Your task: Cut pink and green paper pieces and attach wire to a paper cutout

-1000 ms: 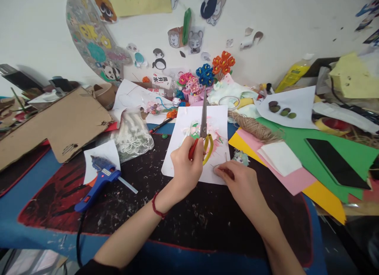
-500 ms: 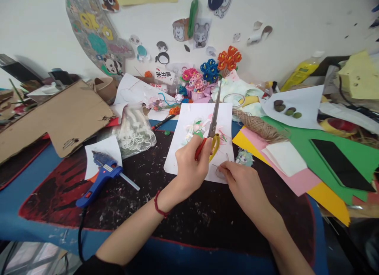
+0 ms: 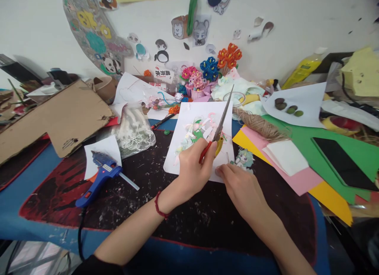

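Note:
My left hand (image 3: 195, 166) is wrapped round the handles of the scissors (image 3: 220, 129), one red and one yellow. The closed blades point up and away to the right. Just right of it, my right hand (image 3: 241, 184) has its thumb and fingers pinched together over the lower right corner of a white sheet (image 3: 171, 160); a thin strand shows near the fingertips, too small to make out well. Colourful paper scraps (image 3: 197, 130) lie on the sheet. A small cut-out figure (image 3: 244, 158) with green hair rests beyond my right hand.
A blue glue gun (image 3: 102, 176) lies on the dark mat (image 3: 118, 211) at left, near a bag of white cord (image 3: 136, 134) and cardboard (image 3: 68, 117). Twine (image 3: 260, 125), coloured paper (image 3: 304, 180) and a phone (image 3: 343, 164) are at right. Bead flowers (image 3: 197, 79) stand behind.
The scissors have tilted further to the right in my left hand, which has shifted slightly right. My right hand has moved a little left, closer to it.

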Tool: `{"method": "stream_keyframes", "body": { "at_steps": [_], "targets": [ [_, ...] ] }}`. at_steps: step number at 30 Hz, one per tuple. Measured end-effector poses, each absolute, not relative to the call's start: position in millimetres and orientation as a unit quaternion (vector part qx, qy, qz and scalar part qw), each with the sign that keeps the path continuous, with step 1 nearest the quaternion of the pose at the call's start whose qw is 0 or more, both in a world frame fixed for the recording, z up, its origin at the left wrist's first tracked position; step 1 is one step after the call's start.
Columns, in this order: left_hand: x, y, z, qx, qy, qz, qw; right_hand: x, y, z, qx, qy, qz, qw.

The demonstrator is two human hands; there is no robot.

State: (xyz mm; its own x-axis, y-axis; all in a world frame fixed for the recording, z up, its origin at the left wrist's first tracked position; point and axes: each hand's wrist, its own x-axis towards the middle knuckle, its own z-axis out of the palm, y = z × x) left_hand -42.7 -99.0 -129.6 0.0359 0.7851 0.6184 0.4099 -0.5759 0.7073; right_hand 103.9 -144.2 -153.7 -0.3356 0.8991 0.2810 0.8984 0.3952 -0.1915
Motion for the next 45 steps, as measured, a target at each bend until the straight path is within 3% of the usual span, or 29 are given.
{"method": "stream_keyframes", "body": {
  "at_steps": [16,30,35,41,45],
  "targets": [
    [-41,-98,-129,0.707,0.425,0.543,0.156,107,-132,-138,-0.577,-0.798,0.122,0.127],
    [-41,-97,-130,0.706,0.422,0.539,0.181,112,-128,-135,-0.581,-0.769,0.206,0.171],
    [-41,-97,-131,0.700,0.426,0.539,0.197,111,-126,-137,-0.591,-0.770,0.199,0.131],
    [-42,-97,-127,0.692,0.426,0.551,0.188,112,-126,-133,-0.598,-0.792,0.105,0.061],
    [-42,-97,-126,0.691,0.428,0.550,0.190,112,-125,-129,-0.601,-0.784,0.138,0.074]
  ]
}}
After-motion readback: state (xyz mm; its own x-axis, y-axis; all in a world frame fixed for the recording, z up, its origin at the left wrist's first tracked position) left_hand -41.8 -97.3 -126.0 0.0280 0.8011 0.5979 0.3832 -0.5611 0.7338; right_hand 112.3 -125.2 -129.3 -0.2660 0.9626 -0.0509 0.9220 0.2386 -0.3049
